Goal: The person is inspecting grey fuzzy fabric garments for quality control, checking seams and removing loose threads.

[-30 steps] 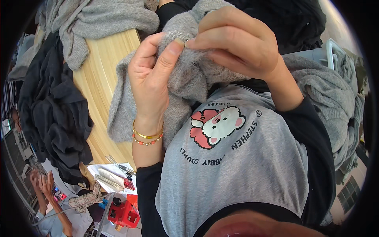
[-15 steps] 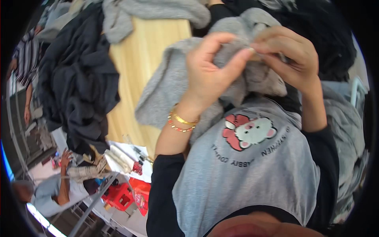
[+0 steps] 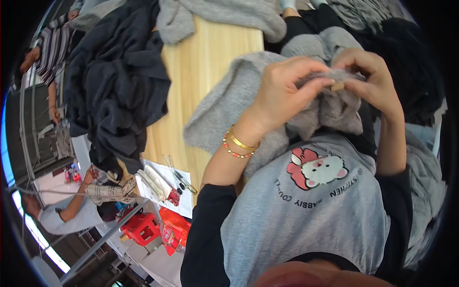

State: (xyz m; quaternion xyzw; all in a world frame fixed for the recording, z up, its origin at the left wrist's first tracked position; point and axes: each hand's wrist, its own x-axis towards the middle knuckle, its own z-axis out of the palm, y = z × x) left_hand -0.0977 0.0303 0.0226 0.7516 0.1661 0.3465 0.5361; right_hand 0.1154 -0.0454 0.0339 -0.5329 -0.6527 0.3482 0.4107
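Observation:
Over my lap and the table edge lies a grey knitted garment [image 3: 234,100], its fuzzy cloth gathered up toward my chest. My left hand [image 3: 287,91], with a gold bangle and a beaded bracelet at the wrist, pinches a fold of it between thumb and fingers. Opposite, my right hand [image 3: 370,81] grips the same fold, so a short stretch of cloth runs between both hands. A small tan piece [image 3: 337,86] shows at the thumb tips; whether it is a label or a button I cannot tell.
Dark garments [image 3: 114,81] are heaped on the wooden table [image 3: 210,52], left. Another grey knit [image 3: 229,14] lies at its far end. Slim metal tools [image 3: 184,179] rest on paper near a red stool [image 3: 143,229]. Black cloth [image 3: 406,71] is piled right. Two people work at left.
The view has shifted, so everything sits further right. Both hands still hold the grey knit; its pinched edge is now spread between them, and the tan piece shows clearly.

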